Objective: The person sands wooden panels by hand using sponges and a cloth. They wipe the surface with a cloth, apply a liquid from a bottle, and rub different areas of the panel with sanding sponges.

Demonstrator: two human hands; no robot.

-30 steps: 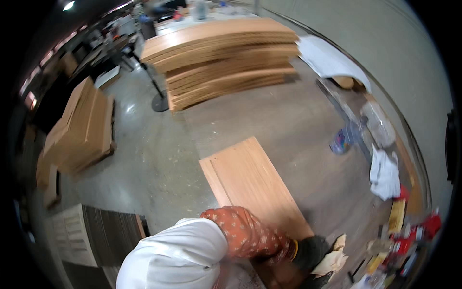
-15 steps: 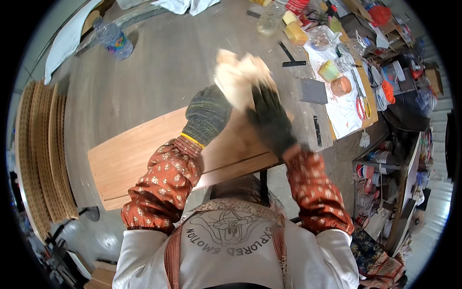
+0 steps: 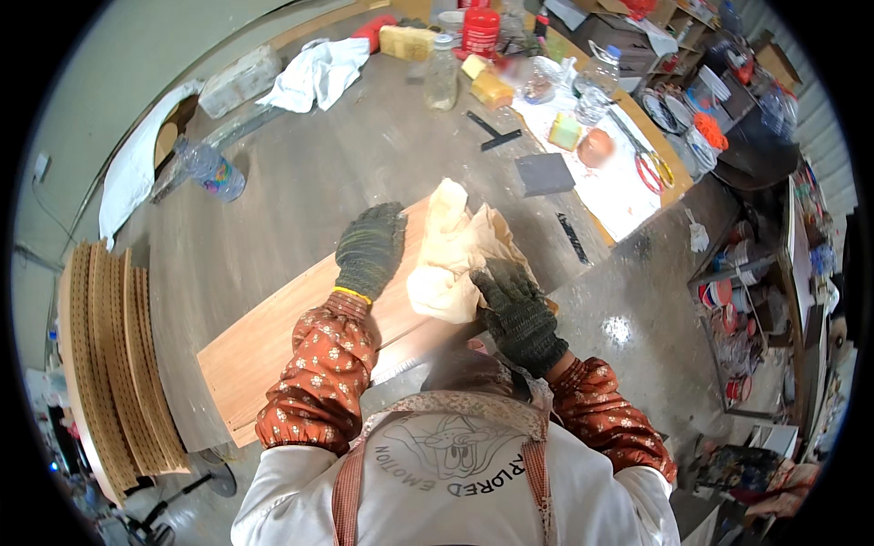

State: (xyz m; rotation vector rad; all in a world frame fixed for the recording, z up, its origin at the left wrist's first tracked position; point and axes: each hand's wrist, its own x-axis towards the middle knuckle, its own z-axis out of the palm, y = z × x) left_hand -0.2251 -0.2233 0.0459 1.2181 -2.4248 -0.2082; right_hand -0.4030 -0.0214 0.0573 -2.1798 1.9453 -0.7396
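A long light-brown wooden board lies slantwise along the near edge of the table. My left hand, in a dark green knitted glove with a yellow cuff, rests flat on the board's far edge, fingers stretched out and nothing held. A crumpled cream cloth is bunched over the right end of the board, hiding part of it. My right hand, gloved alike, grips the cloth's near right side, its fingers pressed into the folds.
A plastic bottle stands at the far left of the table. To the right are a grey block, a black T-shaped tool, sponges and scissors. Curved perforated panels stand beside the table's left edge.
The cloth, blurred and lifted before, now sits lower and nearer on the board with my right hand. My left hand has turned and flattened on the board. The whole view has shifted.
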